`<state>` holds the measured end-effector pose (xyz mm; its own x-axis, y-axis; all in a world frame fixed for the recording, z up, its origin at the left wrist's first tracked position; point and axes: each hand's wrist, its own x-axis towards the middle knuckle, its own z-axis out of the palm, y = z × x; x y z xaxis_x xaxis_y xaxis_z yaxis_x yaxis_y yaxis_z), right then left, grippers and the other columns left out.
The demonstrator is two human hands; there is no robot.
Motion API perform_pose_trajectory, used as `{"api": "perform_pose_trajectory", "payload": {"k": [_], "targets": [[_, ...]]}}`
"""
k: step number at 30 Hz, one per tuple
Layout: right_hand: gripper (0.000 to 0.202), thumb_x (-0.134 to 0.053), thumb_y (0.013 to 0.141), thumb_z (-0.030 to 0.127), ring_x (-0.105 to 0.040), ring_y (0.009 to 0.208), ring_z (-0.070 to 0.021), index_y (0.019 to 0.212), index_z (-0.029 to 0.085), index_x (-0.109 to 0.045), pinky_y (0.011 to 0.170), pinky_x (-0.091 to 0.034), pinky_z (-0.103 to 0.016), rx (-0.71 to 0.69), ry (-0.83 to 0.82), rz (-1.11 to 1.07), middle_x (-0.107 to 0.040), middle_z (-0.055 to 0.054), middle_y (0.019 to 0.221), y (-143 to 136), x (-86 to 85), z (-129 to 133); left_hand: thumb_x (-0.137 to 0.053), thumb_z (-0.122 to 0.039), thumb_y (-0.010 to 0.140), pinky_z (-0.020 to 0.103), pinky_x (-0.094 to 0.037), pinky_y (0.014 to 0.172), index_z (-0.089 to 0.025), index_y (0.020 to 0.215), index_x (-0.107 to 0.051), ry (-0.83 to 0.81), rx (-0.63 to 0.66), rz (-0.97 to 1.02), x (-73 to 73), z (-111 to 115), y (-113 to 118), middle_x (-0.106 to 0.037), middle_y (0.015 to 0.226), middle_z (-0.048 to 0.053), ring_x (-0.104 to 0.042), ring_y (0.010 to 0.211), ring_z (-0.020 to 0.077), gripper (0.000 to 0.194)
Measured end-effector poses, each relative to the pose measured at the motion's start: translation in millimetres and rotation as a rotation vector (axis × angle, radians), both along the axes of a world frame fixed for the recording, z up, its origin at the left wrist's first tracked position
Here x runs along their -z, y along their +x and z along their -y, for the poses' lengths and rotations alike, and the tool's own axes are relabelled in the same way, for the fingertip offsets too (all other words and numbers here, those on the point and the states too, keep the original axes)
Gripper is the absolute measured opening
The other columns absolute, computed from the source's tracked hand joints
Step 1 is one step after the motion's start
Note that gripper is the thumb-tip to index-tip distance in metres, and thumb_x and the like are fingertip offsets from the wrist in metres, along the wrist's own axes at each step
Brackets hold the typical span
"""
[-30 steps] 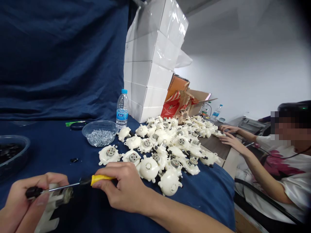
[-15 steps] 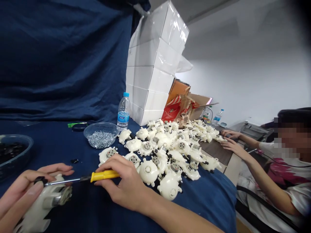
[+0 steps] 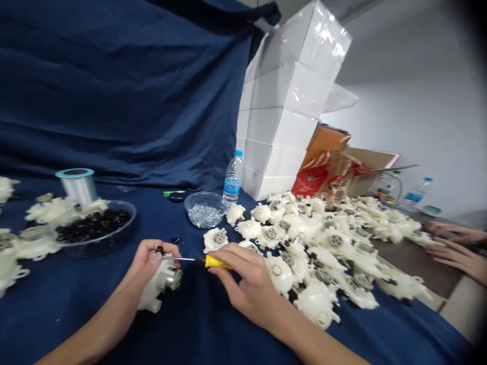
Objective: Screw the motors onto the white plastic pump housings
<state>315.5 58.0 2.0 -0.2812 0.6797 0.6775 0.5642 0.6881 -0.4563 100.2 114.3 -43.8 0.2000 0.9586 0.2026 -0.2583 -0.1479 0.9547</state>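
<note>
Left hand (image 3: 154,261): closed round a white housing (image 3: 151,293), thumb and finger at a small black piece (image 3: 160,250) on its top.
Right hand (image 3: 247,276): clamped on the screwdriver (image 3: 216,261), fingers over the yellow handle, well apart from the left.
Screwdriver: roughly level, shaft pointing left to the black piece; exact tip contact too small to tell.
White housing: held above the blue cloth (image 3: 213,332), silver motor (image 3: 174,279) facing the right-hand side.
Pile: many similar housings (image 3: 279,274), right of and beyond the right hand, motors showing on some; more housings (image 3: 36,243) at far left.
Screw bowl (image 3: 187,207): clear, silver screws (image 3: 206,217) inside, beyond the hands; water bottle (image 3: 233,186) just beside it, upright, blue cap.
Black-parts bowl (image 3: 85,249): clear, at left, filled with black bits (image 3: 93,226); spool (image 3: 79,188) behind it, blue-green rim.
Loose bit (image 3: 175,240): black, on the cloth just beyond the left hand.
Backdrop: dark blue curtain (image 3: 114,96), stack of white boxes (image 3: 281,106), red bag (image 3: 312,175).
Co-worker: hands (image 3: 458,253) at right edge, near the pile's far end.
</note>
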Motion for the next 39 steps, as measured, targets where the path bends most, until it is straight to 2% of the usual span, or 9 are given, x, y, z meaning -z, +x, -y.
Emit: {"api": "perform_pose_trajectory", "payload": {"k": [9,10,14,17,22,29,34,36,39], "targets": [[0.014,-0.061,0.096,0.02,-0.056,0.053,-0.0101,0.084,0.019,-0.069,0.05,-0.041,-0.02,0.103,-0.191,0.042,-0.061,0.004,0.061,-8,-5.3,2,-0.066,-0.046,0.086,0.024,-0.054,0.049,-0.024,0.096,-0.049,0.012,0.019,0.068,0.5,-3,1,-0.067,0.082,0.0,-0.061,0.055,0.013,0.03],[0.005,-0.067,0.092,0.022,-0.057,0.054,-0.0105,0.088,0.019,-0.068,0.051,-0.042,-0.02,0.123,-0.195,0.048,-0.061,0.005,0.062,-9,-4.6,1,-0.067,-0.046,0.085,0.024,-0.053,0.048,-0.024,0.097,-0.049,0.014,0.02,0.074,0.1,-4,0,-0.067,0.082,0.0,-0.061,0.055,0.0132,0.031],[0.026,-0.08,0.079,0.02,-0.064,0.074,-0.0151,0.098,0.018,-0.062,0.068,-0.049,-0.025,0.15,-0.104,0.099,-0.067,0.0,0.084,-6,-2.4,1,-0.07,-0.046,0.083,0.024,-0.053,0.048,-0.024,0.093,-0.049,0.024,0.019,0.08,-0.8,-5,1,-0.067,0.079,-0.001,-0.061,0.054,0.0133,0.032],[0.009,-0.063,0.093,0.021,-0.064,0.078,-0.0163,0.101,0.016,-0.063,0.071,-0.048,-0.027,0.098,0.009,0.19,-0.07,-0.005,0.089,1,-2.7,2,-0.071,-0.048,0.081,0.024,-0.053,0.049,-0.024,0.088,-0.049,0.033,0.018,0.062,-1.0,-4,3,-0.067,0.076,-0.001,-0.061,0.055,0.0135,0.034],[0.024,-0.047,0.101,0.024,-0.061,0.078,-0.0244,0.105,0.013,-0.068,0.068,-0.04,-0.036,0.115,0.136,0.342,-0.072,-0.013,0.089,8,-6.6,4,-0.068,-0.056,0.081,0.023,-0.051,0.05,-0.022,0.088,-0.054,0.043,-0.005,-0.014,2.1,0,5,-0.065,0.075,0.0,-0.06,0.058,0.0144,0.037],[0.013,-0.055,0.096,0.022,-0.065,0.073,-0.0223,0.1,0.015,-0.064,0.068,-0.042,-0.033,0.175,-0.022,0.282,-0.074,-0.009,0.088,-3,-6.0,14,-0.059,-0.058,0.089,0.025,-0.051,0.054,-0.023,0.099,-0.055,0.061,-0.052,-0.073,6.5,4,0,-0.066,0.081,0.0,-0.059,0.059,0.0152,0.037],[0.008,-0.062,0.094,0.023,-0.061,0.058,-0.012,0.087,0.02,-0.064,0.054,-0.04,-0.02,0.18,-0.203,0.188,-0.066,0.004,0.065,-10,-5.9,13,-0.069,-0.062,0.077,0.026,-0.052,0.048,-0.024,0.085,-0.055,0.096,-0.028,-0.046,-0.8,-2,2,-0.066,0.068,-0.001,-0.059,0.051,0.0161,0.042],[0.006,-0.068,0.09,0.025,-0.06,0.058,-0.0096,0.09,0.021,-0.065,0.054,-0.041,-0.017,0.157,-0.227,0.164,-0.064,0.006,0.066,-9,-6.3,11,-0.075,-0.061,0.071,0.025,-0.052,0.046,-0.023,0.076,-0.056,0.1,-0.004,-0.045,-4.0,-5,2,-0.066,0.063,0.0,-0.059,0.049,0.0159,0.043],[0.032,-0.083,0.076,0.028,-0.062,0.07,-0.0117,0.1,0.019,-0.064,0.066,-0.046,-0.019,0.148,-0.2,0.141,-0.067,0.003,0.081,-7,-7.0,9,-0.077,-0.06,0.067,0.023,-0.051,0.043,-0.022,0.064,-0.056,0.088,0.031,-0.055,-7.0,-10,2,-0.066,0.058,0.001,-0.057,0.044,0.0144,0.043]]}}
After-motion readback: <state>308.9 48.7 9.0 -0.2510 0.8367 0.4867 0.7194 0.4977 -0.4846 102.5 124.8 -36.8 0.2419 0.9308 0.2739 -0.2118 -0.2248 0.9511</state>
